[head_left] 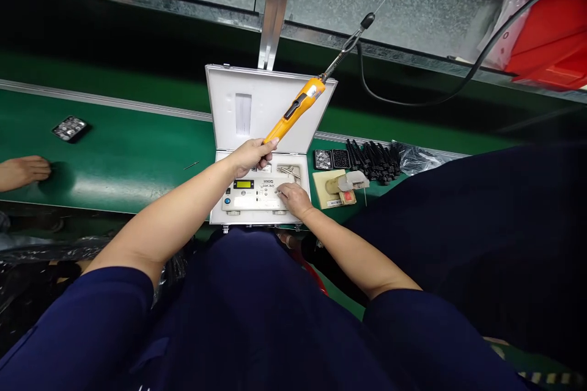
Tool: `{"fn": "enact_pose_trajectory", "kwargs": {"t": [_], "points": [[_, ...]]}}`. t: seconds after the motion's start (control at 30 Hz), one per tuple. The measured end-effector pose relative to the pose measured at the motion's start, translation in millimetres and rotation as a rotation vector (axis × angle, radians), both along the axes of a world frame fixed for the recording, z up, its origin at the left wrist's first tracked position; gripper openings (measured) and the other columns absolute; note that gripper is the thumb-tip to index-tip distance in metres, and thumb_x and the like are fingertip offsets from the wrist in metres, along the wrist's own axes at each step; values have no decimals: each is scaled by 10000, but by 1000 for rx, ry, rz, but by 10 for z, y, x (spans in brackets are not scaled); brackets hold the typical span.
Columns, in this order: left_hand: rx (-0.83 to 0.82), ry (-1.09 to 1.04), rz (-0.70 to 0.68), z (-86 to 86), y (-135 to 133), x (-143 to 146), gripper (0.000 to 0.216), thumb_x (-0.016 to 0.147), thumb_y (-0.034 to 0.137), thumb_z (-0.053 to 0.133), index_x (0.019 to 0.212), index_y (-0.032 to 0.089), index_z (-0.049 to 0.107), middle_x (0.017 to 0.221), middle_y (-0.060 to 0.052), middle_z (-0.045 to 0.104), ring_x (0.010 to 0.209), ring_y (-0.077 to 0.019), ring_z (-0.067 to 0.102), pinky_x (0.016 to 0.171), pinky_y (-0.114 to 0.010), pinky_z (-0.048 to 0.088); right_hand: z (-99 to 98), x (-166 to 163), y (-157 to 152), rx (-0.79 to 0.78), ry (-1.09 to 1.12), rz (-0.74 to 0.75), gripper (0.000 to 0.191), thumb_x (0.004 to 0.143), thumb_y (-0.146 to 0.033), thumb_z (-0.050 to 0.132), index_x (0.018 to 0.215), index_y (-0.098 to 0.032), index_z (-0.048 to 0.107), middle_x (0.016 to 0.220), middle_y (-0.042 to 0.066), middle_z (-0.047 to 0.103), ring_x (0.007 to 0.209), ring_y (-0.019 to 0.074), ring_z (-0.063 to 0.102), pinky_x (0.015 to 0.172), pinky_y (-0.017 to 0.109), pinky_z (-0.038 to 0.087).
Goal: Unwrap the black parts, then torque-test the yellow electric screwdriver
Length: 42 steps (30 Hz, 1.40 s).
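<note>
While the left grip clasps a screwdriver, right grip unclear, black parts lie beside the case.

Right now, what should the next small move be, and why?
Probably ease the yellow screwdriver down toward the white HIOS unit: the left hand grips it over the open case, and the right hand is at the unit's right side.

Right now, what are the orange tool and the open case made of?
The orange tool: probably plastic, smooth and slightly shiny, with even color and a black switch set in. The open case: its edges look metal, maybe aluminum, because they're silvery; the pale lining looks matte, perhaps foam or fabric.
</note>
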<state>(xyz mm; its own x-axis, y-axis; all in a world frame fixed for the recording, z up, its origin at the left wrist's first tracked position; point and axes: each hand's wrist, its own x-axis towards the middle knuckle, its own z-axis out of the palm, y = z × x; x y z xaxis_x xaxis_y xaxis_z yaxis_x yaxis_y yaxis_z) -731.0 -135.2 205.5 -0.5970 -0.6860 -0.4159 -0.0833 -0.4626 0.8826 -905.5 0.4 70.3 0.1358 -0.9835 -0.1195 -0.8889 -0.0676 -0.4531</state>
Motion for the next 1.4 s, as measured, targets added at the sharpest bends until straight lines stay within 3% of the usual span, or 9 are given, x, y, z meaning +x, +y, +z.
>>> {"fn": "enact_pose_trajectory", "kwargs": {"t": [0.13,0.23,0.43,0.77,0.9,1.07,1.2,1.3,1.4], "points": [[-8,-42,35,-4,11,57,296,921,422,653,839,148,575,605,42,529,439,-46,434,438,-187,324,131,-170,-255,-6,-60,-308,351,950,-351,532,1208,-165,680,1246,102,671,1141,238,598,1016,352,459],[-33,-75,44,-20,4,100,289,911,403,672,816,154,561,626,34,543,453,-49,452,448,-192,340,216,-352,-609,237,6,-593,357,961,-327,471,1221,-195,678,1208,91,694,1114,233,626,935,324,485],[-98,-100,87,-42,8,140,295,878,389,715,798,155,553,690,39,523,476,-39,480,459,-190,360,131,-476,-1087,669,202,-390,364,842,-386,657,1026,-82,738,950,177,732,870,258,682,751,317,505],[-88,-131,117,6,-8,143,319,860,394,736,771,156,543,665,43,512,484,-43,475,468,-192,364,53,-671,-1084,542,128,-316,232,751,-405,772,894,-223,756,949,28,728,879,189,638,749,256,487],[-96,-125,100,-33,-17,115,303,861,396,733,786,160,558,677,42,516,489,-46,478,474,-196,374,17,-591,-1044,458,95,-389,269,776,-453,735,907,-219,747,988,51,730,945,202,638,769,267,478],[-113,-144,95,-80,-16,108,287,874,380,720,771,155,573,675,36,537,522,-51,499,514,-196,394,-54,-508,-1004,358,4,-467,114,803,-260,707,889,-188,731,1056,84,727,1089,225,606,902,295,457],[-94,-129,84,-80,-20,118,262,908,378,678,811,146,604,702,3,634,583,-66,566,574,-195,407,-58,-572,-931,315,-126,-468,120,864,-255,629,902,-156,683,998,91,722,946,180,630,867,284,470],[-16,-123,44,-31,-23,114,254,934,394,642,901,143,622,783,-55,723,659,-110,657,636,-218,443,-15,-626,-826,274,-386,-505,140,882,-288,596,904,-153,624,807,42,693,701,124,599,708,257,492],[119,-134,-14,80,-28,79,344,962,465,567,924,128,616,798,-115,750,697,-176,710,674,-262,484,87,-625,-695,196,-931,-610,269,726,-333,754,805,-168,556,639,-6,618,552,103,530,555,235,451]]}}
